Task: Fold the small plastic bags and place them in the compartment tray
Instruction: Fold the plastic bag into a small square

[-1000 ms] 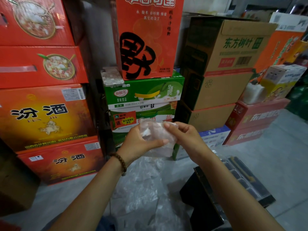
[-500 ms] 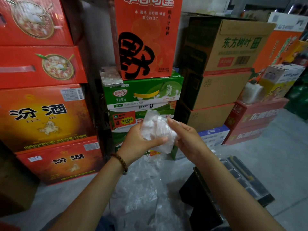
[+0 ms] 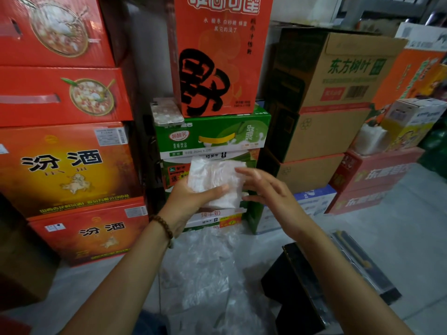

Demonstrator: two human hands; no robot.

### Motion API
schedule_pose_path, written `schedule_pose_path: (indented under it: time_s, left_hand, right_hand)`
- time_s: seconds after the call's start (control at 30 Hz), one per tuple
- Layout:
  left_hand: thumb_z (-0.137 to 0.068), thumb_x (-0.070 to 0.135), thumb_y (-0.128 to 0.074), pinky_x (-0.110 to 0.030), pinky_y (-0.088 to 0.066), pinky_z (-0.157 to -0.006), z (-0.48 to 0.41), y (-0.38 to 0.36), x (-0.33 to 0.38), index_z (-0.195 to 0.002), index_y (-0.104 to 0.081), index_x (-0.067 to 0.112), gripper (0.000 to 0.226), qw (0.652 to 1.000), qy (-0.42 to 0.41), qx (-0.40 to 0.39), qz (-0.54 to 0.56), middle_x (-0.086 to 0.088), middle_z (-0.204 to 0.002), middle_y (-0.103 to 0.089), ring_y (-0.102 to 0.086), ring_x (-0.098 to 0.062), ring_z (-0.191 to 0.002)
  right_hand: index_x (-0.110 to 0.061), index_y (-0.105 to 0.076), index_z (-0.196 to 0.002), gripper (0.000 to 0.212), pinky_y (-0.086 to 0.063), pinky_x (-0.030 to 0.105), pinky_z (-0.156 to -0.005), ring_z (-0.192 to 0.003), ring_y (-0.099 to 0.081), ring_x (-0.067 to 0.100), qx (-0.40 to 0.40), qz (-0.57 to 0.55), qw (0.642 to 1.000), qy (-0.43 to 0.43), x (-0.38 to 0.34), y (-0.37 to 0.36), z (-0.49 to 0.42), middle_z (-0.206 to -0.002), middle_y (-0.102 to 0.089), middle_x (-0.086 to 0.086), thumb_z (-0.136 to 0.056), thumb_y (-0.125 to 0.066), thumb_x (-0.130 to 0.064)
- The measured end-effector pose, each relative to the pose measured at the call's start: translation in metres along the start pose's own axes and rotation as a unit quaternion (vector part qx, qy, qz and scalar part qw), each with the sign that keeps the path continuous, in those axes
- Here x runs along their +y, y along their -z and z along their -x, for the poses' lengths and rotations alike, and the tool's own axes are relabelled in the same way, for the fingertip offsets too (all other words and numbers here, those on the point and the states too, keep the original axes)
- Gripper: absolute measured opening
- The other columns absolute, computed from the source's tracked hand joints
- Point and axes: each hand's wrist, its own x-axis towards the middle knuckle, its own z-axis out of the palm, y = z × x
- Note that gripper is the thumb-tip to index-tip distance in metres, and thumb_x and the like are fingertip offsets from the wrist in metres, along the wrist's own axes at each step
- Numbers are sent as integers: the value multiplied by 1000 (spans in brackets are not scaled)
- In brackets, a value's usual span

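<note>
My left hand point(image 3: 191, 201) grips a small clear plastic bag point(image 3: 215, 177), folded into a rough rectangle and held up in front of the stacked boxes. The thumb lies across the bag's lower front. My right hand point(image 3: 268, 189) is beside the bag's right edge with its fingers spread and nearly straight, the fingertips touching the bag. A heap of more clear plastic bags point(image 3: 208, 269) lies on the floor below my hands. The black compartment tray point(image 3: 360, 264) sits on the floor at the lower right, partly hidden by my right forearm.
Stacked cartons fill the back: red and orange boxes point(image 3: 63, 165) on the left, green drink cases point(image 3: 212, 134) in the middle, brown cartons point(image 3: 324, 93) on the right. A phone point(image 3: 167, 112) lies on a green case. A black box point(image 3: 290, 284) stands beside the tray. Grey floor point(image 3: 399, 226) spreads to the right.
Both hands have lifted the bag a little higher. My right hand has let go of its pinch and opened its fingers, and the bag now looks flatter and more squarely folded.
</note>
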Motion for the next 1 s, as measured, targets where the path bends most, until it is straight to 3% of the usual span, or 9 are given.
schedule_pose_path:
  time_s: [0.17, 0.33, 0.43, 0.5, 0.57, 0.63, 0.77, 0.9, 1.0]
  left_hand:
    - [-70, 17, -79, -17, -47, -49, 3, 1, 3, -97, -65, 22, 31, 999, 7, -15, -29, 4, -89, -72, -65, -7, -73]
    - [-69, 33, -74, -23, -54, -56, 5, 2, 8, -121, -58, 19, 57, 999, 10, -31, -1, -6, -111, -68, -69, -15, -85]
    - [-71, 42, -66, -19, -50, -47, 8, 4, 17, -139, -38, 33, 73, 999, 4, -43, 8, 9, -110, -60, -69, -17, -70]
    - [-69, 42, -68, -23, -54, -53, 10, 6, 21, -140, -32, 44, 79, 995, -22, -78, -52, 5, -115, -59, -70, -23, -70]
    - [-65, 35, -76, -26, -56, -60, 11, 6, 19, -133, -41, 45, 76, 987, -52, -104, -112, -3, -132, -51, -72, -23, -75]
    - [-62, 30, -80, -29, -58, -69, 11, 5, 15, -123, -53, 38, 67, 981, -73, -107, -144, 6, -142, -42, -72, -20, -80]
    - [-66, 20, -80, -25, -57, -74, 10, 3, 8, -109, -66, 24, 45, 983, -87, -82, -138, 8, -107, -71, -71, -14, -86]
    - [-71, 15, -74, -17, -54, -63, 10, 1, 10, -95, -70, 16, 24, 988, -79, -74, -115, 5, -83, -75, -72, -15, -76]
    - [-70, 24, -70, -18, -54, -62, 10, 1, 10, -89, -71, 14, 21, 985, -91, -71, -130, 2, -78, -75, -72, -16, -73]
  right_hand:
    - [-25, -66, -124, 48, -46, 40, -103, -122, -58, 11, -50, 51, 997, -14, 1, -3, 6, -127, -64, -6, -95, -41, -53]
    - [-15, -66, -118, 41, -52, 27, -93, -113, -64, 12, -59, 7, 998, -15, 2, 2, 10, -122, -68, -1, -81, -70, -33]
    - [-21, -63, -120, 57, -51, 34, -98, -115, -63, 15, -58, 27, 998, -16, 4, 9, 8, -125, -65, 1, -67, -84, -31]
    - [-19, -58, -124, 66, -50, 36, -101, -116, -61, 15, -47, 27, 998, -19, 5, 12, 7, -127, -63, 2, -63, -84, -29]
    - [-17, -56, -125, 70, -49, 37, -101, -117, -61, 17, -35, 22, 999, -14, 7, 14, 6, -127, -62, 2, -62, -84, -30]
    - [-14, -58, -120, 65, -52, 37, -97, -112, -64, 21, -24, 9, 1000, -6, 9, 14, 5, -122, -66, 2, -62, -84, -28]
    - [-10, -63, -105, 42, -55, 21, -78, -94, -70, 13, 18, -32, 999, -1, 10, 12, 4, -99, -74, -4, -66, -79, -14]
    - [-6, -65, -99, 26, -53, 15, -69, -83, -71, 9, 46, -39, 998, -8, 7, 12, 4, -87, -76, -4, -75, -74, 0]
    - [-8, -68, -96, 23, -55, 18, -71, -84, -72, 14, 56, -42, 997, -15, 6, 10, 4, -89, -76, 2, -74, -76, -11]
